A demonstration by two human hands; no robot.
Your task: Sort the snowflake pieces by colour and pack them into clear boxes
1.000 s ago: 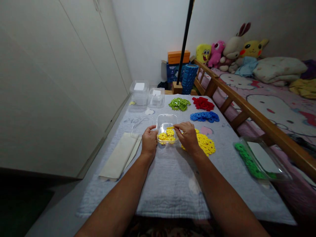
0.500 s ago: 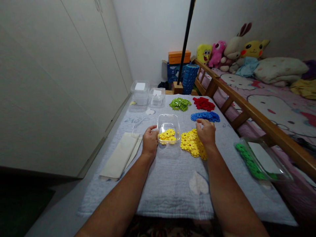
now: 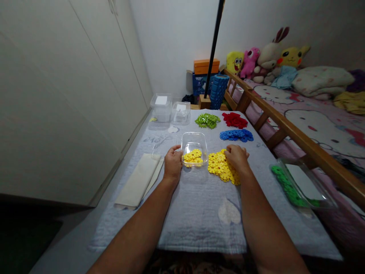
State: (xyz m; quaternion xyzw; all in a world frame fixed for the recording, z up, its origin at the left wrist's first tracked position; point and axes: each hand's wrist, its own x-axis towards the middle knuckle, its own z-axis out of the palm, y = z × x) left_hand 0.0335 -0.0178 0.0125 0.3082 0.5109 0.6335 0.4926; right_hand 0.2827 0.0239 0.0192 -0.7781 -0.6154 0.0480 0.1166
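Yellow flower-shaped pieces piled on the cloth, right hand arched over their far-right edge, fingers bent down, can't tell if they pinch one, both forearms stretched forward, left hand curled against the clear tub's left wall, its grip unclear, more yellow pieces inside.

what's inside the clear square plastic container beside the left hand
Yellow flower-shaped plastic pieces lie overlapping in the near part of the clear square plastic container; the upper ones cover parts of those underneath.

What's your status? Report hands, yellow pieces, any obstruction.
Left hand at clear tub, left side. Right hand at yellow pile. Some yellow pieces inside tub. No obstruction seen.
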